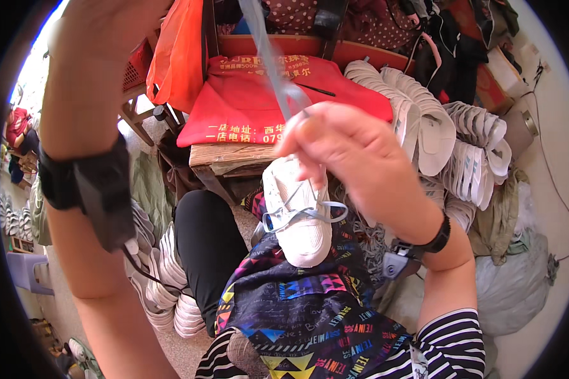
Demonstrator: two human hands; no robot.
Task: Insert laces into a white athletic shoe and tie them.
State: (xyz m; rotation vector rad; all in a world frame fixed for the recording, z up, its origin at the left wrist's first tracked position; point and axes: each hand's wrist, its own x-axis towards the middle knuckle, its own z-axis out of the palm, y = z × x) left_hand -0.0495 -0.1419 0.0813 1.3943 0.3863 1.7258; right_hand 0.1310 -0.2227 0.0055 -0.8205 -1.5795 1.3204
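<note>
Presently, in the head view, a white shoe (303,243) lies on the patterned apron (373,328), toe toward the wearer. The right hand (354,151) pinches a grey-blue lace (269,57) near the shoe's heel end — thumb and finger together. The left hand (107,38) is raised, cut off by the top edge — I cannot tell its grip.

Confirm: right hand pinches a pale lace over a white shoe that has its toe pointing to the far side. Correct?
Toe direction is wrong: in the head view, the toe points to the near side. The right hand does pinch a pale lace over the white shoe.
</note>
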